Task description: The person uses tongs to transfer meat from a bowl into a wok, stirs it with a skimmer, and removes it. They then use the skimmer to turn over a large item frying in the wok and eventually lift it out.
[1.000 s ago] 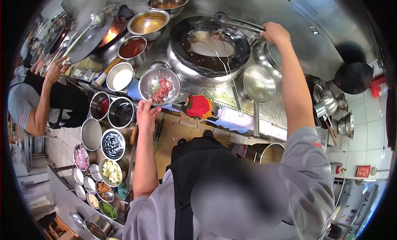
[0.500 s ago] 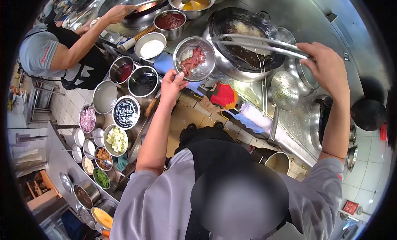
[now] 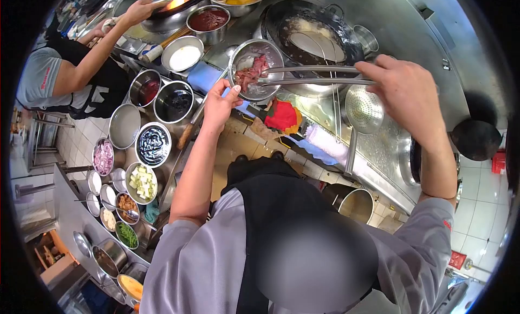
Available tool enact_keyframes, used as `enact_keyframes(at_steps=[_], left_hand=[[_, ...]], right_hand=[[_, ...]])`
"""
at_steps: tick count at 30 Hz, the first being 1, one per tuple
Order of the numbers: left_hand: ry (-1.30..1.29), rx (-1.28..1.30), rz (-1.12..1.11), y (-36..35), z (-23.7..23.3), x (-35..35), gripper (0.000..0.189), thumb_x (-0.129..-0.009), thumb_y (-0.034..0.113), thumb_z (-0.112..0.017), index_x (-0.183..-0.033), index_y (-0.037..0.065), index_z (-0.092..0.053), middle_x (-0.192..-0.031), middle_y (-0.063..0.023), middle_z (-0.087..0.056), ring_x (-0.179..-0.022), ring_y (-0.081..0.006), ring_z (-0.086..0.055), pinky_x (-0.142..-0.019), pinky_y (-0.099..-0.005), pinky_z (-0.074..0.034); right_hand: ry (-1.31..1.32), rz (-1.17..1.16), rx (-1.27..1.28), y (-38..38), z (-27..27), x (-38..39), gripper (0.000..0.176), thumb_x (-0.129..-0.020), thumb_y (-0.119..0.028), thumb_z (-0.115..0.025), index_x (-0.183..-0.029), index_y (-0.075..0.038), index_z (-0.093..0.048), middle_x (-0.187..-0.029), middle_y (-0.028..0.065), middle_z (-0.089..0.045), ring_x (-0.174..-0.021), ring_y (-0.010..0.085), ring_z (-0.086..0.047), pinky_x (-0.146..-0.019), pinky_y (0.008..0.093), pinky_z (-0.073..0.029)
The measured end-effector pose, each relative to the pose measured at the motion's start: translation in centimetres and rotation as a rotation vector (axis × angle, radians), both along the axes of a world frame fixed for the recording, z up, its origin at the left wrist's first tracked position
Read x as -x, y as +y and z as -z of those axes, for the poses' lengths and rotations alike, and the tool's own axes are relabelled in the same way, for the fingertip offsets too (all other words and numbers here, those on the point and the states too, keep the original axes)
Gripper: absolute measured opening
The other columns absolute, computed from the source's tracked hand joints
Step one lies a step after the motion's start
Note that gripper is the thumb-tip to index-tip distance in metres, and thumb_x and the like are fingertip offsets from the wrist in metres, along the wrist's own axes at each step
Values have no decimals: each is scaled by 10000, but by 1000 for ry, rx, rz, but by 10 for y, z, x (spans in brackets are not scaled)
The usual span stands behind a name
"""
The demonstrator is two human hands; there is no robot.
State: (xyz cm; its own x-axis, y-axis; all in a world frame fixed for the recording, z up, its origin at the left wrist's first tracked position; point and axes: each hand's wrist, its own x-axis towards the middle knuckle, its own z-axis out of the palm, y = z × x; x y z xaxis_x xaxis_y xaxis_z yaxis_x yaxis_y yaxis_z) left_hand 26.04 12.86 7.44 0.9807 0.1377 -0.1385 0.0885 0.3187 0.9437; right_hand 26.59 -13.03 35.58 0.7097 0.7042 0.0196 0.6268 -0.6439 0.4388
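My left hand [image 3: 221, 104] grips the near rim of a steel bowl [image 3: 275, 53] with raw red meat strips [image 3: 252, 73] inside. Long metal tongs [image 3: 319, 74] are in my right hand [image 3: 402, 86], their tips in the bowl at the meat. Behind the tongs sits a dark wok [image 3: 276, 21] of bubbling oil, and a round wire strainer [image 3: 317, 46] rests in it. A perforated ladle [image 3: 364, 109] lies to the right, below my right hand.
At the left, a co-worker's arm [image 3: 103, 51] reaches over another wok with a flame. Bowls of sauce [image 3: 153, 144], cut vegetables [image 3: 142, 183] and red onion [image 3: 103, 156] stand on the left counter. A red cloth [image 3: 283, 117] lies at the stove's front edge.
The tongs have swung left from over the wok into the bowl, touching the meat. My right hand has moved left with them. My view has shifted slightly, and the co-worker's arm has moved.
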Motion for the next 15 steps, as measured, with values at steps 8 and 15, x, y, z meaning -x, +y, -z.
enact_keyframes(at_steps=[8,15], left_hand=[[99,232,-81,-3,4,-6,132,-828,130,-551,-790,109,-426,-777,-18,-528,-660,-151,-574,-618,-269,-497],[134,259,-96,1,11,-5,143,-823,139,-561,-809,123,-420,-789,-23,-530,-650,-167,-579,-589,-269,-499]], right_hand=[[36,208,-331,-32,-39,-7,296,-702,-139,-598,-998,-144,-578,-801,84,-568,-726,286,-550,-614,366,-423],[-35,449,-282,-68,11,-106,322,-744,-250,-595,-1048,-145,-575,-1011,84,-589,-933,276,-550,-782,370,-443]])
